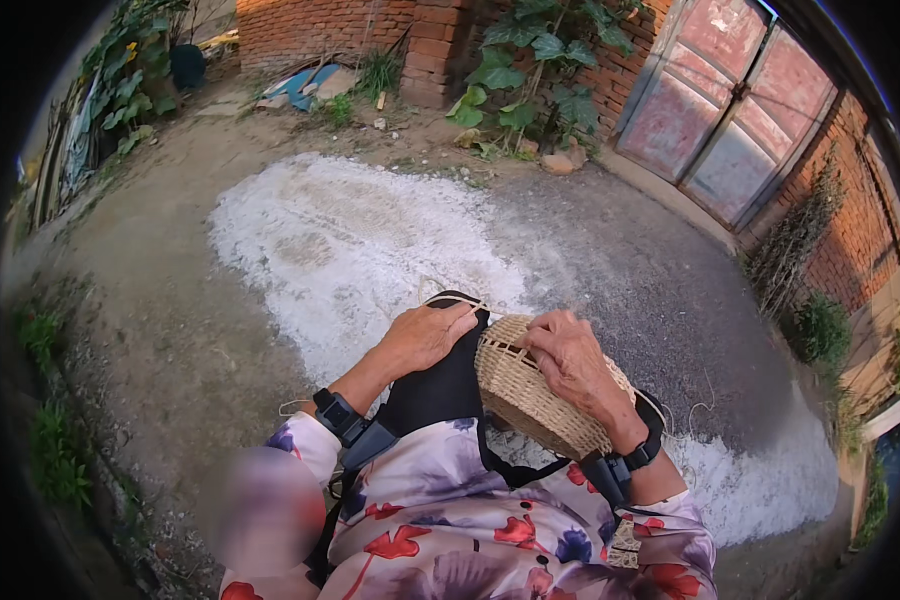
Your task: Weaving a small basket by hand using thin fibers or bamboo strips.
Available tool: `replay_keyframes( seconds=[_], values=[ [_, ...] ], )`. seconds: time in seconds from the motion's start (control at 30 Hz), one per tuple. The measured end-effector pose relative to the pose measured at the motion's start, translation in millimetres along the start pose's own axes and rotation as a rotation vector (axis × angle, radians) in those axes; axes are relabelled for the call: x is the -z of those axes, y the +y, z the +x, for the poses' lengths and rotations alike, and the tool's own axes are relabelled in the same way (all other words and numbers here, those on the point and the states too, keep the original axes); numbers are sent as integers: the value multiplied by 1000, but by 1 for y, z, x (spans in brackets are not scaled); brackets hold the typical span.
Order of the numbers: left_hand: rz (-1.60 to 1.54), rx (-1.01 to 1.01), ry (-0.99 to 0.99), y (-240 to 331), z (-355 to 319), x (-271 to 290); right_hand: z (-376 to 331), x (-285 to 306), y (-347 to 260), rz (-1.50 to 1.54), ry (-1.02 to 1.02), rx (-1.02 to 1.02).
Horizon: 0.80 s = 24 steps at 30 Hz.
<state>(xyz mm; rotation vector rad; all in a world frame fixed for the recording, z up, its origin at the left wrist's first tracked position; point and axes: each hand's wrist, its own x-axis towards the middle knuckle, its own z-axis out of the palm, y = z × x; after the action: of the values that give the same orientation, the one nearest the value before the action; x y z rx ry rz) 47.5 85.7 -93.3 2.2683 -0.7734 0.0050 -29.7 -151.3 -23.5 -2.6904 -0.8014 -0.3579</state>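
A woven straw basket (530, 400), pale tan with a row of open gaps near its edge, rests tilted against my lap. Over its top edge lies my right hand (577, 365), fingers curled down onto the weave at the gaps. To the left, my left hand (430, 335) is closed with thumb and fingers together on a thin straw strand (478, 303) that runs across to the basket. The fingertips of the right hand are partly hidden by the hand itself. Black cloth (435, 395) covers my leg under the left hand.
White powdery material (360, 225) covers the ground ahead, beside dark gravelly ground (650, 270). Farther off stand a brick wall (320, 35), leafy plants (520, 80) and a faded red metal double door (725, 100). Dark devices are strapped on both wrists.
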Motion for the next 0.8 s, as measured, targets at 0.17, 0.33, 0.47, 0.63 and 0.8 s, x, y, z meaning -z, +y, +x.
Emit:
replay_keyframes(
  seconds=[0.17, 0.33, 0.47, 0.63, 0.8],
  values=[
    [122, -76, -104, 26, -4, 1, 21, -4, -4, -9, 6, -49],
    [92, -143, -191, 29, -2, 1, 29, -15, -4, -70, -31, 24],
    [-87, -168, -261, 23, -2, 10, 26, -28, 11, 53, -28, 76],
    [-393, 6, -5, 19, -2, 10, 26, -20, 0, -3, -69, 53],
    [-286, -52, 167, 15, 1, 2, 24, -14, 8, 118, 67, -39]
  ],
)
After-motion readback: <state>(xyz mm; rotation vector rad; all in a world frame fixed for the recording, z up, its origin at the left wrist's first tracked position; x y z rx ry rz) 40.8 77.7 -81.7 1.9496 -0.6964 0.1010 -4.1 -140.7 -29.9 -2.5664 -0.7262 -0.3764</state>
